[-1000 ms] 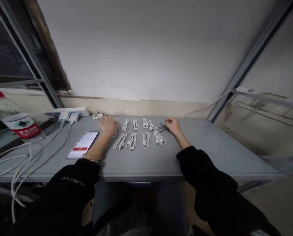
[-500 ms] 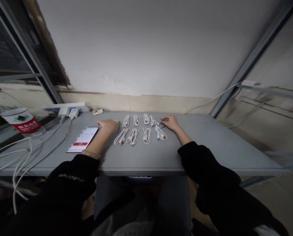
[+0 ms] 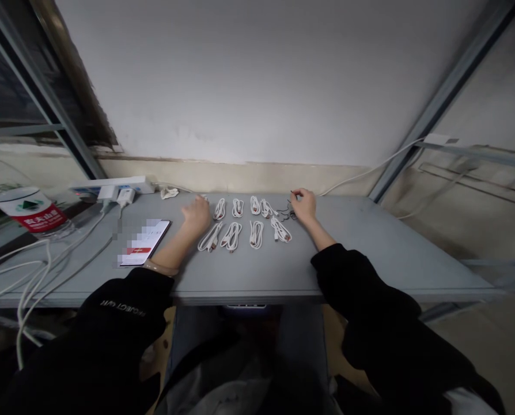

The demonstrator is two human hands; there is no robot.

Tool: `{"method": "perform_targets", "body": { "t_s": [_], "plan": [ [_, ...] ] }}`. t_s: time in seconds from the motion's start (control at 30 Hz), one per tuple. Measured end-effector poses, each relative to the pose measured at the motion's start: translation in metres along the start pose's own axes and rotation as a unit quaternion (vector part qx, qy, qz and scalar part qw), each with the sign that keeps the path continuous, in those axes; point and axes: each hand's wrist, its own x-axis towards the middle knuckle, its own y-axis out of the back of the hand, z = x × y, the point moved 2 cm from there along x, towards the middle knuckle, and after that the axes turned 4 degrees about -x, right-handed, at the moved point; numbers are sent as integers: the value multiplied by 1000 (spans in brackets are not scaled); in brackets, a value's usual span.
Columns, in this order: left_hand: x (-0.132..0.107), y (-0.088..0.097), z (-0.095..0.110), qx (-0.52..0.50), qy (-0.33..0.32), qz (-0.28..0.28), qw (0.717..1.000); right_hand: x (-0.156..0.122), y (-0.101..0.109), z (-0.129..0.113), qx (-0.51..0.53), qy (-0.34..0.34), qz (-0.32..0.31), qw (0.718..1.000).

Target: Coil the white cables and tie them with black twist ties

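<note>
Coiled white charging cables lie in two rows on the grey table, among them a far-row coil (image 3: 238, 208) and a near-row coil (image 3: 256, 234). My left hand (image 3: 196, 217) is closed at the left end of the far row. A bit of white cable shows at its fingertips; the rest is hidden behind the fingers. At the right end, my right hand (image 3: 305, 205) pinches a thin black twist tie (image 3: 291, 192), lifted off the table. Several more black twist ties (image 3: 287, 215) lie loose just left of this hand.
A phone (image 3: 145, 242) lies left of my left forearm. Behind it are a power strip (image 3: 140, 185) with chargers plugged in and a crumpled white scrap (image 3: 169, 193). A water bottle (image 3: 37, 210) and loose white cords (image 3: 45, 271) occupy the left end. The wall borders the table's back.
My right hand has risen slightly from the loose black twist ties, with one between its fingertips. My left hand has turned and lifted a little, its fingers now pointing more toward the wall.
</note>
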Motion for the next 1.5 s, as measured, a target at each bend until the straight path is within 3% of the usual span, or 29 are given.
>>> {"method": "perform_targets", "body": {
  "t_s": [0.03, 0.13, 0.23, 0.3, 0.57, 0.93, 1.23, 1.5],
  "plan": [
    [-1, 4, 3, 18, 36, 28, 999, 0, 2, -2, 10, -5, 15, 1000],
    [-4, 12, 18, 13, 20, 84, 996, 0, 6, -5, 44, -19, 65, 997],
    [-9, 11, 27, -100, -44, 133, 985, 2, 7, -4, 70, -29, 113, 991],
    [-12, 5, 28, -201, -81, 163, 963, 3, 7, -2, 79, -28, 138, 987],
    [-19, -15, 35, -350, -159, 178, 906, 4, 7, -1, 87, -26, 137, 986],
    [-22, -16, 40, -212, -266, 175, 924, 4, 8, -10, 126, 0, 103, 987],
    [-31, -8, 42, -147, -286, 170, 931, 3, 9, -13, 98, 39, 99, 989],
    [-33, -9, 42, -149, -289, 132, 937, 4, 4, -5, 96, 0, 80, 992]
  ]
}}
